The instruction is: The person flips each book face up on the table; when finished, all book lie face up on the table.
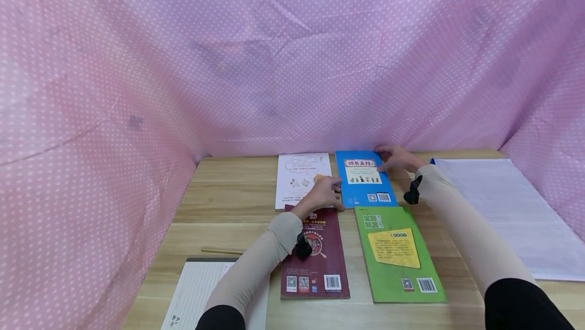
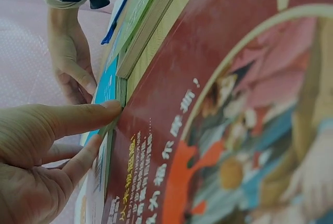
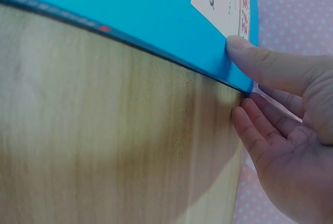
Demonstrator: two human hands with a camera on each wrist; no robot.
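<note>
A blue book (image 1: pixel 361 198) lies flat at the back of the table, between my two hands. My left hand (image 1: pixel 323 193) touches its left side; in the left wrist view the thumb (image 2: pixel 99 114) reaches to the book's corner. At the far right corner is my right hand (image 1: pixel 399 158). Its thumb (image 3: pixel 242 44) rests on the blue cover while the other fingers stay beside the edge, near the wood. Left of the blue book is a white book (image 1: pixel 285 177), and a maroon book (image 1: pixel 315 269) lies below my left wrist. A green book (image 1: pixel 399 279) sits nearer, below the blue one.
A lined notepad (image 1: pixel 196 289) lies front left, partly under the left forearm, with thin sticks (image 1: pixel 219 252) behind it. On the right is a large white sheet (image 1: pixel 507 218). Pink dotted cloth (image 1: pixel 292 66) hangs behind the wooden table (image 1: pixel 228 183).
</note>
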